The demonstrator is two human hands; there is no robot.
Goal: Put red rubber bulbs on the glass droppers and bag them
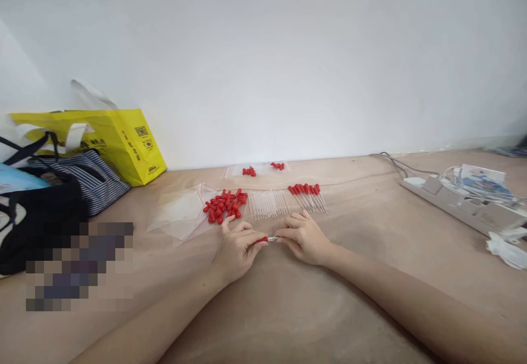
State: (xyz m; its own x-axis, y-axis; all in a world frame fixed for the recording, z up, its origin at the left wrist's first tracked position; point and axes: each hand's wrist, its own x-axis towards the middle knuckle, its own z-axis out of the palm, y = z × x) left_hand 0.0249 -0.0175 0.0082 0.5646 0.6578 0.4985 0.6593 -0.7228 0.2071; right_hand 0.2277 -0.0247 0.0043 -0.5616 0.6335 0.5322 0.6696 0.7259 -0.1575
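Red-bulbed dropper (270, 239), mid-bench (255, 312), long axis roughly parallel to the far edge, bulb leftward. Left hand (239, 247): closed, pinching bulb end. Right hand (303, 239): fingertips closed on clear end. Beyond: loose red bulbs (222, 206), clear tubes (268, 203), red-capped tubes (307, 189). Near far edge: clear bag (263, 170).

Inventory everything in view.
Bulbs: many, red, centre
Tubes: uncounted, clear, centre
Capped tubes: several, red-topped, centre
Held piece: one, red-ended, centre
Flat packet: one, clear, back
Plastic bags: uncounted, clear, left
Tote: one, yellow, left
Pouch: one, striped, left
Handbag: one, black, left
Power strip: one, white, right
Cables: some, grey, right
Tissue: one, white, right
Tabletop: one, tan, beneath
Wall: one, white, back
Left hand: one, bare, centre
Right hand: one, bare, centre
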